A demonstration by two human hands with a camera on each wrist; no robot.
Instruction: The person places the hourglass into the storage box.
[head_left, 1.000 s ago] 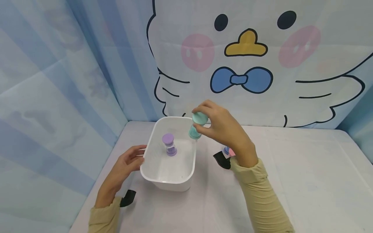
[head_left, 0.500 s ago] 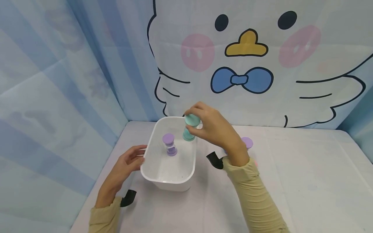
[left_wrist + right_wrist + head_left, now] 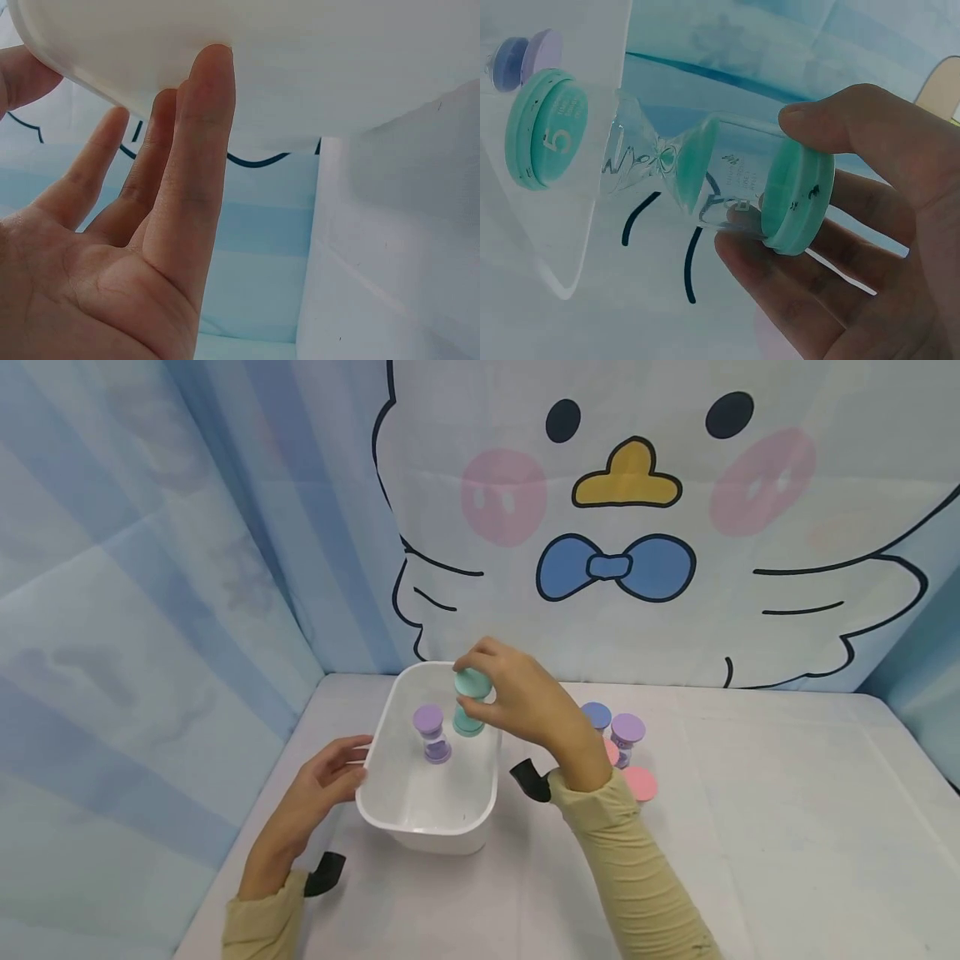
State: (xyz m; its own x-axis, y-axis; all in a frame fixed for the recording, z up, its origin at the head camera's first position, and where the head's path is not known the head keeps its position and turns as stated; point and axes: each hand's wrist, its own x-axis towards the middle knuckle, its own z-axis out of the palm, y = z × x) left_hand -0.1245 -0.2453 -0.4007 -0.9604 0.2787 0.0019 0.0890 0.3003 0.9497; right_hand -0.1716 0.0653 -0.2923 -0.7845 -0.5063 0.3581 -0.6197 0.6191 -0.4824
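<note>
My right hand (image 3: 525,702) pinches the top cap of a teal hourglass (image 3: 473,682) between thumb and fingers. Its lower end hangs within the mouth of a white plastic bin (image 3: 427,825), near the right wall. The right wrist view shows the hourglass's clear glass (image 3: 739,176) and a "5" on its far cap. Inside the bin stands a purple hourglass (image 3: 432,735), to the left of the teal one. With fingers fairly straight, my left hand (image 3: 318,785) touches the bin's left side; the left wrist view shows its fingertips against the wall.
Right of the bin, partly behind my right wrist, stand a blue hourglass (image 3: 597,714), another purple hourglass (image 3: 627,728) and pink caps (image 3: 640,783). They rest on a white-covered table (image 3: 795,827). A printed curtain (image 3: 622,635) hangs along the back and left.
My right hand has moved left and slightly down with the teal hourglass, from the bin's right rim to over its inside. The hourglasses behind the wrist have come into view. The left hand stays put.
</note>
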